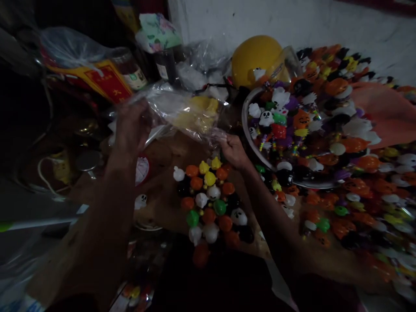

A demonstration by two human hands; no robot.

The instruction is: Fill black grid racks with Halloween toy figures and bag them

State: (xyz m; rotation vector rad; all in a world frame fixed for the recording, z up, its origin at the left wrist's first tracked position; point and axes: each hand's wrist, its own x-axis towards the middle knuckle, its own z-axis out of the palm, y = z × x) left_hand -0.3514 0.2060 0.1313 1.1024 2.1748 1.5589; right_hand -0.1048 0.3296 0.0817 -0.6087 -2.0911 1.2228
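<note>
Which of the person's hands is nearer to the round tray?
Right. The right hand is just left of the round tray; the left hand is much farther left, across the clear bag.

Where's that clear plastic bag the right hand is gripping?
In the head view, the clear plastic bag is just above centre, spanning between the left hand and the right hand, left of the round basin.

left hand (pixel 134 125): fingers dark and blurred; we cannot make out their grip on the clear bag (pixel 167 106).
yellow thing (pixel 204 108): veiled by the bag, perhaps inside it; shape unclear to us.
jar label (pixel 134 79): lettering too small for us to read.
metal basin (pixel 250 141): right rim hidden from us under toys (pixel 280 118).
toy pile (pixel 383 187): cut off by our right edge.
</note>
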